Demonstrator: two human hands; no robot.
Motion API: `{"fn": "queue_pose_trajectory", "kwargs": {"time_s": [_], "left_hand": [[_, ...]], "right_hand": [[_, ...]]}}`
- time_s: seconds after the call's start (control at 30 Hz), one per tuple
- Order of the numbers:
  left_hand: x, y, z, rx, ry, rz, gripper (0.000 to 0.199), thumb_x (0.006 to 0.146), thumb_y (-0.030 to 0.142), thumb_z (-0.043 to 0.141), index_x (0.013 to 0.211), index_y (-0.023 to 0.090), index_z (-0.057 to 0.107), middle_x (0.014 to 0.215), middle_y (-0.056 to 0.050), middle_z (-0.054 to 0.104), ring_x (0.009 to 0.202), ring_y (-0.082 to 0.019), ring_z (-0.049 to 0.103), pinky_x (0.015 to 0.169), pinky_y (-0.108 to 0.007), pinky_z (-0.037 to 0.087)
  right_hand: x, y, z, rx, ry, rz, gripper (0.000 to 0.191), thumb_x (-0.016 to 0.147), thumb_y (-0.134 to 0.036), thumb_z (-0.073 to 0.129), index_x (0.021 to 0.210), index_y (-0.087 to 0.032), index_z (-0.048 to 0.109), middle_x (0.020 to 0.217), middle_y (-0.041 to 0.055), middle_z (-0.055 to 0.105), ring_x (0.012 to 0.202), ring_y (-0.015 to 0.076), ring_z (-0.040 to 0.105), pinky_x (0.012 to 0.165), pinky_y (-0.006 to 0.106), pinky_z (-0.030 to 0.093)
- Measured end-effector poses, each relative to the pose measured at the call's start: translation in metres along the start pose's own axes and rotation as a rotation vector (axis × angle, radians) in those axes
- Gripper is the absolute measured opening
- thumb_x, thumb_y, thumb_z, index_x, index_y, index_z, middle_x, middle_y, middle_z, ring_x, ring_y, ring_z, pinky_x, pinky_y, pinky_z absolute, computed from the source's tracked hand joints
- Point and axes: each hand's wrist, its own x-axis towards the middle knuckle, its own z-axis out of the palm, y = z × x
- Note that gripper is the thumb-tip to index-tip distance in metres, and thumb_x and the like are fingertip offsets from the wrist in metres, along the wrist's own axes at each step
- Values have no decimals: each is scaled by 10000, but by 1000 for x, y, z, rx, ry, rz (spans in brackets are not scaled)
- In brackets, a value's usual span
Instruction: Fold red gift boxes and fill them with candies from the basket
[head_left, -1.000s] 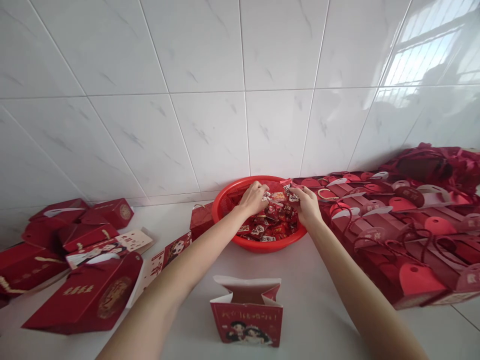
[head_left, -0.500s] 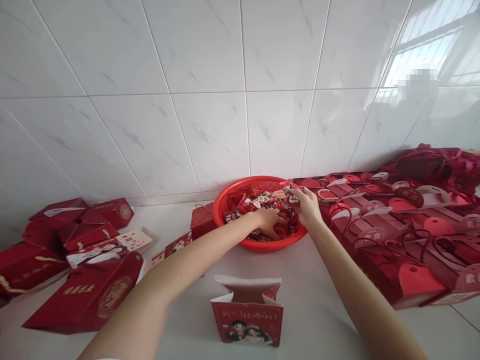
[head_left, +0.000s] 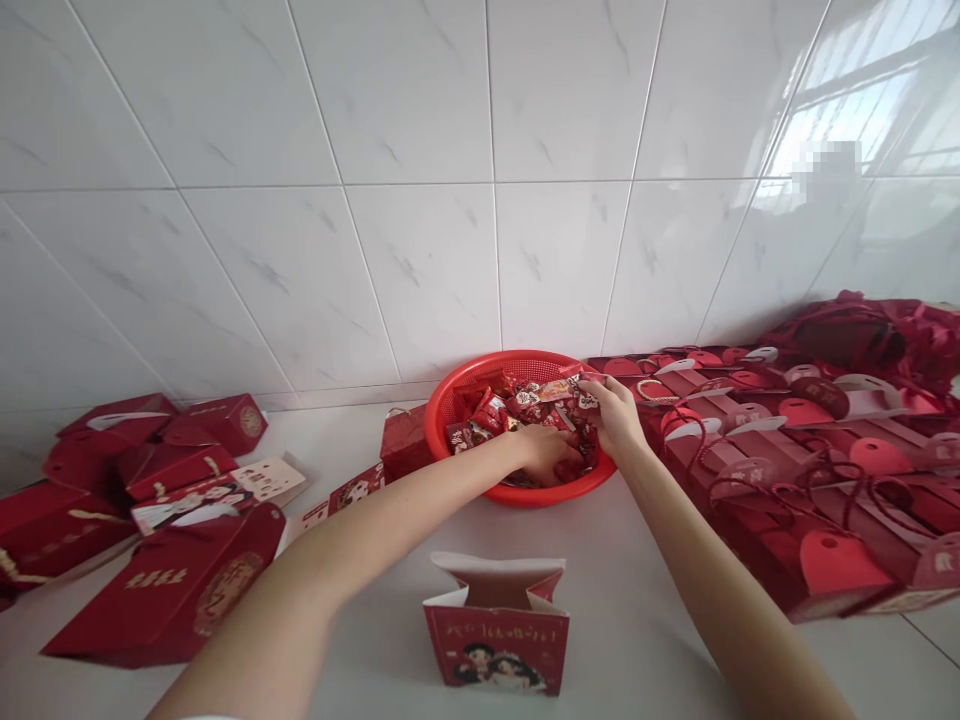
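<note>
A red plastic basket (head_left: 450, 395) holds a heap of wrapped candies (head_left: 491, 412), mostly in red wrappers. My left hand (head_left: 551, 452) reaches down into the heap, its fingers apart and their tips partly hidden among the candies. At the basket's right rim, my right hand (head_left: 616, 412) is closed with thumb and fingers on wrapped candies (head_left: 589, 392); how many it holds I cannot tell. Nearer to me, between my forearms, an open-topped red gift box (head_left: 499, 645) stands upright, printed with a cartoon couple. Its inside shows no contents from this angle.
Closed red gift boxes (head_left: 165, 590) lie in a group at the left. Rows of red boxes with cord handles (head_left: 795, 480) fill the right side, with crumpled dark red material (head_left: 892, 335) behind. A small red box (head_left: 403, 443) touches the basket's left. A tiled wall (head_left: 420, 270) stands behind.
My left hand has shifted slightly and sunk a bit deeper among the candies. My right hand keeps its place at the rim, still gripping wrapped candies. The open box has not moved.
</note>
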Motion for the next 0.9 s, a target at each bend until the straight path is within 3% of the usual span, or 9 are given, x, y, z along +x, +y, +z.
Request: {"fn": "queue_pose_trajectory", "kwargs": {"time_s": [0.1,0.27,0.43,0.7,0.9], "left_hand": [[3,-2,2,-35,8,-33,239,728,174,665,956,206,730,1037,-114,691,878,-298,647,676,-343,456],[-2,-12,-4,-199,26,-41,106,720,174,709,820,207,718,742,-5,689,710,-198,629,617,-269,428],[-13,-30,-12,-370,160,-137,266,731,229,742,995,205,733,777,15,690,727,-163,636,624,-229,436],[-22,-47,-14,-536,375,-228,169,835,263,640,959,175,715,802,-8,704,765,-177,651,681,-246,456],[-23,-50,-10,-612,427,-219,177,815,229,621,961,176,705,801,0,717,764,-179,670,724,-259,488]], "right_hand": [[-1,-1,1,5,3,1,241,485,-245,754,633,-204,567,605,-53,612,548,119,553,474,230,439],[-1,-2,2,22,3,-8,266,473,-245,754,627,-210,541,592,-57,615,534,116,548,474,229,437],[2,-2,2,30,-3,-19,290,460,-259,758,604,-215,511,578,-64,600,561,122,559,473,220,438],[2,-1,0,-2,-31,-27,277,497,-285,761,629,-219,526,622,-45,620,605,145,582,526,255,472],[1,-1,0,-14,-31,-26,287,505,-281,751,625,-225,496,600,-51,602,578,141,571,506,252,453]]}}
